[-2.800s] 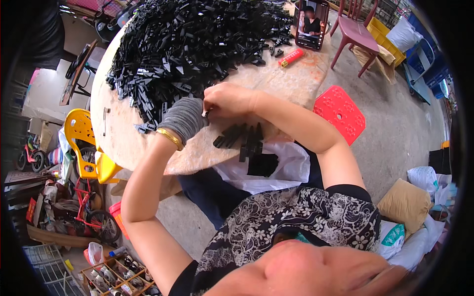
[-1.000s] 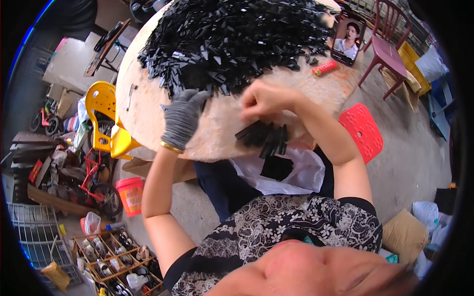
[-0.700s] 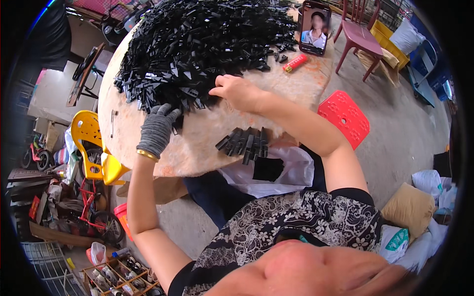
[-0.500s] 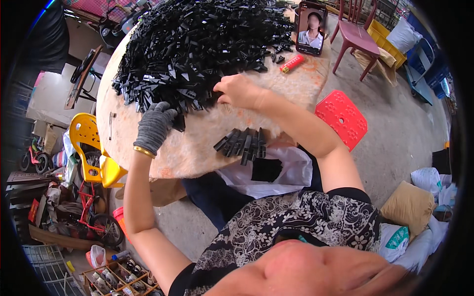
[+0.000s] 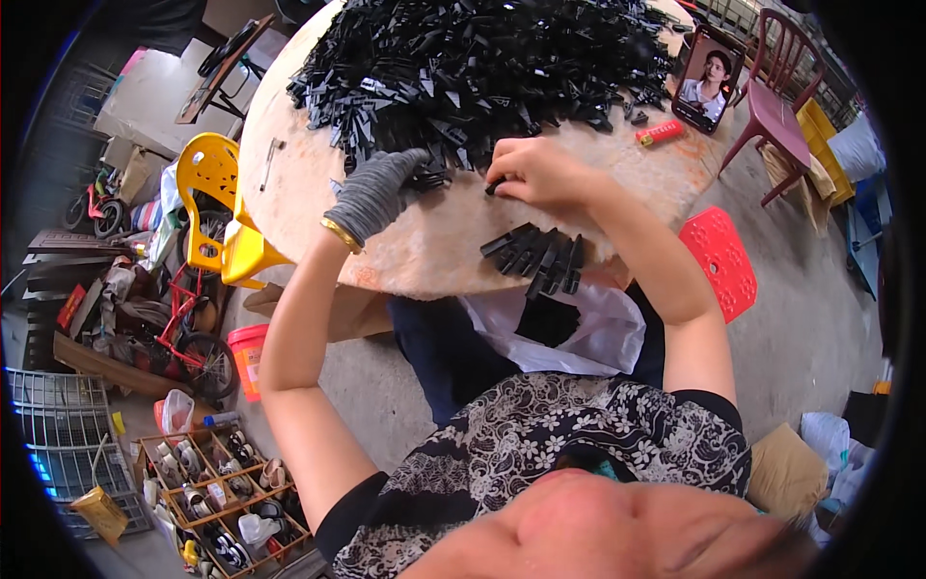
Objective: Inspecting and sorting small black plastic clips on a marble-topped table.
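Observation:
A large heap of small black plastic pieces [image 5: 482,68] covers the far part of the round table [image 5: 299,217]. My left hand [image 5: 374,198], in a grey knitted glove, is at the heap's near edge, fingers curled on a few black pieces [image 5: 431,179]; its grip is partly hidden. Just right of it, my bare right hand [image 5: 540,174] pinches a small black plastic piece [image 5: 495,185] between thumb and fingers. Nearer me, several longer black clip-like pieces [image 5: 540,259] lie side by side at the table's edge. Below them, an open white bag [image 5: 612,333] on my lap holds black pieces [image 5: 548,321].
A phone [image 5: 709,79] stands at the table's right, with a red cylinder [image 5: 660,133] before it. A pen-like stick [image 5: 268,164] lies at the left. Around the table are a yellow chair [image 5: 204,198], a red stool [image 5: 721,262], a maroon chair [image 5: 779,121] and a red bucket [image 5: 248,362].
The whole view has shifted, so the table appears further right. My left hand has come closer to my right hand. The right hand has drawn back from the heap, a black piece showing in its fingers.

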`<state>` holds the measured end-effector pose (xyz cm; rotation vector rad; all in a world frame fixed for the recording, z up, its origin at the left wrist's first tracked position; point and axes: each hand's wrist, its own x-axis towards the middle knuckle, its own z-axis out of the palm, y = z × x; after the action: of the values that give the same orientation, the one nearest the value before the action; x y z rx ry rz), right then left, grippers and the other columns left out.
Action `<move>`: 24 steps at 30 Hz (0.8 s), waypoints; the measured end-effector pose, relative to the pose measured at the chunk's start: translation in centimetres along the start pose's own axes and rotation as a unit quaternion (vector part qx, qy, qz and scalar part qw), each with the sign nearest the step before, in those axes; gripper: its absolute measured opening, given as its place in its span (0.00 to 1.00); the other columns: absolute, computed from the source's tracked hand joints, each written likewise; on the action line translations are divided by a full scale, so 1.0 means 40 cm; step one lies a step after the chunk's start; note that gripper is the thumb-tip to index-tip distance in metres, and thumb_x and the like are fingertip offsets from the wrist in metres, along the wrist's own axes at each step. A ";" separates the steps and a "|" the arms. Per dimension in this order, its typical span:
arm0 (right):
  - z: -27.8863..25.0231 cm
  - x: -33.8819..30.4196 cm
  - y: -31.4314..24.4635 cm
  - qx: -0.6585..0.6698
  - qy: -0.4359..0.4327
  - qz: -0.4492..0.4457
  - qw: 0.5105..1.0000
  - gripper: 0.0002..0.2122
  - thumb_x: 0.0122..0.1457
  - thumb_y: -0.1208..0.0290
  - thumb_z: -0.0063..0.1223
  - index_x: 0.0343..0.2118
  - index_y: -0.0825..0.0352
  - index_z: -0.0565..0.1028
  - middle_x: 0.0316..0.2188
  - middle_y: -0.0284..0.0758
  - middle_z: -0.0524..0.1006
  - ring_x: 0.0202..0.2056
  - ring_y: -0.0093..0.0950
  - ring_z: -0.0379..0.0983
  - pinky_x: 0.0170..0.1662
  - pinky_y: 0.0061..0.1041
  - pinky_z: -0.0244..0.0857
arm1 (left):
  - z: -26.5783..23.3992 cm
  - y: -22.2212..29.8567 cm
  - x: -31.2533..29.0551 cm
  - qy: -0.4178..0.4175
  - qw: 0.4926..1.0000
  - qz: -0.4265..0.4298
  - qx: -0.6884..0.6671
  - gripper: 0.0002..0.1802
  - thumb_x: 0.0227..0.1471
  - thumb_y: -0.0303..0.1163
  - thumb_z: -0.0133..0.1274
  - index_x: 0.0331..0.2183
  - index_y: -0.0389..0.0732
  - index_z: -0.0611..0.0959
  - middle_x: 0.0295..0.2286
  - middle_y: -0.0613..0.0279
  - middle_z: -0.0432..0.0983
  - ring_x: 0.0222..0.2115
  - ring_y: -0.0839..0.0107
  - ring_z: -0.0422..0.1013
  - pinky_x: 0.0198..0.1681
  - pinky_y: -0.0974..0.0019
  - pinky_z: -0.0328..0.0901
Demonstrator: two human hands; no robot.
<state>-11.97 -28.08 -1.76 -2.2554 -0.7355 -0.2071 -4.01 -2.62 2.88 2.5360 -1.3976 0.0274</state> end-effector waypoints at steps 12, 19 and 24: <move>0.025 0.009 -0.016 0.063 0.046 -0.088 0.993 0.06 0.48 0.73 0.57 0.31 0.65 0.78 0.41 0.37 0.74 0.40 0.36 0.73 0.43 0.31 0.67 | 0.065 0.029 -0.013 0.045 0.988 -0.003 -0.145 0.19 0.45 0.24 0.56 0.43 0.39 0.76 0.34 0.51 0.76 0.35 0.57 0.74 0.38 0.64 0.68; 0.025 0.015 -0.009 0.161 0.076 -0.087 0.980 0.07 0.46 0.78 0.59 0.30 0.72 0.77 0.34 0.40 0.76 0.34 0.33 0.75 0.38 0.26 0.69 | 0.052 0.131 0.002 0.096 0.995 0.036 -0.017 0.20 0.47 0.28 0.54 0.45 0.42 0.73 0.30 0.53 0.74 0.30 0.57 0.73 0.33 0.61 0.68; 0.034 0.011 -0.002 0.218 0.023 -0.067 0.973 0.06 0.48 0.79 0.58 0.31 0.71 0.78 0.35 0.38 0.76 0.34 0.27 0.74 0.36 0.25 0.68 | 0.056 0.151 -0.021 0.113 0.976 0.067 0.172 0.20 0.46 0.35 0.55 0.44 0.45 0.74 0.27 0.57 0.70 0.26 0.57 0.69 0.29 0.58 0.65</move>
<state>-11.76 -26.89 -2.52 -1.7810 -0.8208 -0.1440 -9.74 -5.49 1.83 2.5883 -1.5786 0.6127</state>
